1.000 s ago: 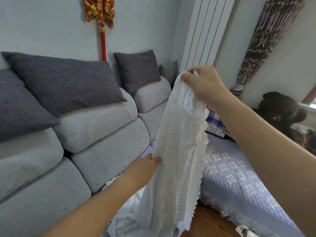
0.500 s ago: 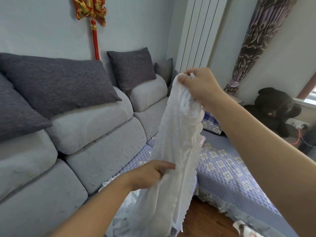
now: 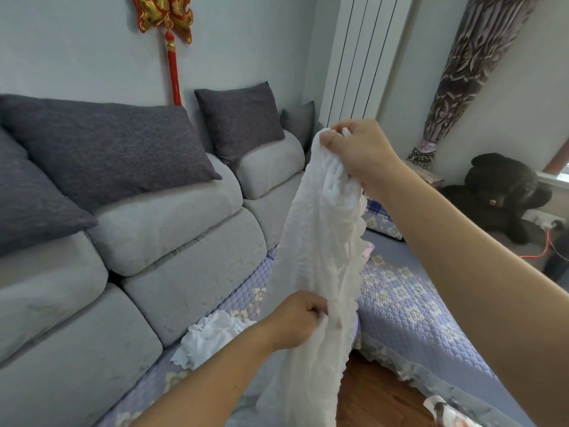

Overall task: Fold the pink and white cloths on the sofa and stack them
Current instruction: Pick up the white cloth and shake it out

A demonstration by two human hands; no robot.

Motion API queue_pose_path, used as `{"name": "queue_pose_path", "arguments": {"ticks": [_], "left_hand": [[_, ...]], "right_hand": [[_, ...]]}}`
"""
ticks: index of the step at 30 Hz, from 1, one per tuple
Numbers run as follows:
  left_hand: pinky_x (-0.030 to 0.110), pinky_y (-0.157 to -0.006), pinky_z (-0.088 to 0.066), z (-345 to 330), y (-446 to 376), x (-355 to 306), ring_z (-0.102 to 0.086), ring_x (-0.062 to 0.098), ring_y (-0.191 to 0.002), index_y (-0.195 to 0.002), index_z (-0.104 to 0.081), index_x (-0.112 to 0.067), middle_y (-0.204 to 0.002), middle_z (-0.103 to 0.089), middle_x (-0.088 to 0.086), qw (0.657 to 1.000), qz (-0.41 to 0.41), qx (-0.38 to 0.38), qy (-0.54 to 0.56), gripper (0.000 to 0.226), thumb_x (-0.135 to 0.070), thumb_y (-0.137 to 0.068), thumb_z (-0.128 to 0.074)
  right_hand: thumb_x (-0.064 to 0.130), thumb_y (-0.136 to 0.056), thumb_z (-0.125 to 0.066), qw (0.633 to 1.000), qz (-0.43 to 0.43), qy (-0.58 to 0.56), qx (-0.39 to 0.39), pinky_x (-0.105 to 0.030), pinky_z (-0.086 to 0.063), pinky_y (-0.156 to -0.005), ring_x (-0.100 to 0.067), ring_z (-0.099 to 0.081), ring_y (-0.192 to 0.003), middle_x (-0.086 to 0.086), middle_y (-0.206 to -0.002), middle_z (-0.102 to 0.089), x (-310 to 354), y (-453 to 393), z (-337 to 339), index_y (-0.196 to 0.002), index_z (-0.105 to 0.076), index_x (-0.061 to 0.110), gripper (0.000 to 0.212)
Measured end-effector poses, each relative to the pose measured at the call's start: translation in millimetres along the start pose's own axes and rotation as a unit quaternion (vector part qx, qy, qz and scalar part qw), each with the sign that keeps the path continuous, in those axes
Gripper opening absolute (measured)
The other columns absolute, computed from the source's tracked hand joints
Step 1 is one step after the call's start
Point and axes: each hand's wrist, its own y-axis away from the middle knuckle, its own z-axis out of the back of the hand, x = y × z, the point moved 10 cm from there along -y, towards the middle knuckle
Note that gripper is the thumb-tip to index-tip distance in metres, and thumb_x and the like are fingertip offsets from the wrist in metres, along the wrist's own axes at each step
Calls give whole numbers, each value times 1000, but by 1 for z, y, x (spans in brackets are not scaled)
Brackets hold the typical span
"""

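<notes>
A long white cloth (image 3: 320,248) with a scalloped lace edge hangs bunched in the air over the sofa's corner. My right hand (image 3: 358,152) grips its top end, raised at centre. Lower down, my left hand (image 3: 295,322) is closed on the cloth's left edge. A second white cloth (image 3: 209,337) lies crumpled on the purple quilted seat cover (image 3: 409,315) beside my left forearm. A small bit of pink cloth (image 3: 368,251) peeks out on the seat behind the hanging cloth.
A grey sofa (image 3: 172,266) with dark cushions (image 3: 104,149) runs along the left wall. A white radiator (image 3: 357,57) stands in the corner. A black plush toy (image 3: 502,192) sits at right by a curtain (image 3: 462,72). Wooden floor (image 3: 378,392) shows below.
My left hand slid down the cloth and closed on its edge. My right hand stays at its top end. The view shifted, uncovering the crumpled white cloth on the seat.
</notes>
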Motion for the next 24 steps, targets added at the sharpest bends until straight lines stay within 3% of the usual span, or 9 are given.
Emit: {"name": "queue_pose_path", "arguments": {"ticks": [6,10,11,13,15,17,20,22,24], "left_hand": [[34,-98,-55,-9,8,-12,-69,13,-103,-101,-77,-16,-106,-75,-3,999,6,11,51,40,-3,-94,-40],[49,-99,-52,-13,20,-19,-65,23,-100,-97,-69,-8,-105,-68,12,996,-12,7,83,28,-25,-88,-50],[47,-94,-54,-12,25,-21,-66,22,-97,-95,-69,-11,-104,-67,10,997,-22,-5,76,26,-31,-89,-54],[27,-73,-55,-3,36,-19,-63,7,-77,-79,-67,-27,-85,-65,-10,998,-30,-49,37,17,-35,-92,-62],[16,-57,-38,19,48,-9,-46,0,-55,-58,-51,-23,-62,-51,-16,993,-30,-116,19,38,-25,-93,-66],[22,-54,-29,57,62,-1,-33,3,-51,-54,-36,-19,-54,-38,-11,978,-31,-206,10,50,-15,-90,-68],[21,-50,-26,113,81,-12,-31,4,-51,-54,-32,-13,-55,-32,-10,957,-54,-286,-17,52,-7,-87,-72],[21,-51,-28,143,92,-32,-33,4,-54,-60,-39,-8,-57,-34,-9,951,-77,-297,-43,46,-13,-86,-76],[23,-57,-37,164,101,-49,-44,6,-57,-66,-56,-17,-60,-47,-7,954,-83,-282,-54,30,-22,-85,-78]], "right_hand": [[25,-94,-65,1000,-11,-12,-8,-47,-62,-81,-31,-73,-85,-9,-79,-70,-8,-3,4,-70,-70,24,24],[25,-94,-63,999,-8,9,-34,-39,-62,-75,-27,-72,-80,-8,-80,-70,-11,-8,13,-74,-70,22,21],[25,-94,-63,999,-9,21,-49,-35,-60,-71,-24,-70,-77,-6,-78,-69,-12,-9,18,-75,-70,21,21],[26,-95,-61,995,-19,47,-85,-33,-58,-69,-24,-69,-78,-5,-81,-68,-18,-14,30,-85,-72,19,17],[27,-96,-60,990,-20,76,-116,-35,-58,-71,-25,-68,-79,-6,-84,-70,-25,-16,43,-94,-73,18,16],[28,-96,-59,985,-15,101,-139,-38,-58,-73,-24,-66,-76,-5,-85,-70,-32,-17,54,-95,-74,19,17],[29,-97,-58,980,-14,114,-163,-42,-59,-79,-22,-63,-75,-4,-88,-69,-42,-18,65,-102,-74,18,20],[29,-98,-57,976,-13,115,-184,-45,-57,-86,-24,-65,-84,-3,-90,-68,-46,-18,71,-106,-73,14,23],[28,-99,-57,973,-8,105,-204,-45,-54,-93,-24,-65,-95,-2,-96,-68,-48,-17,77,-111,-73,11,25]]}}
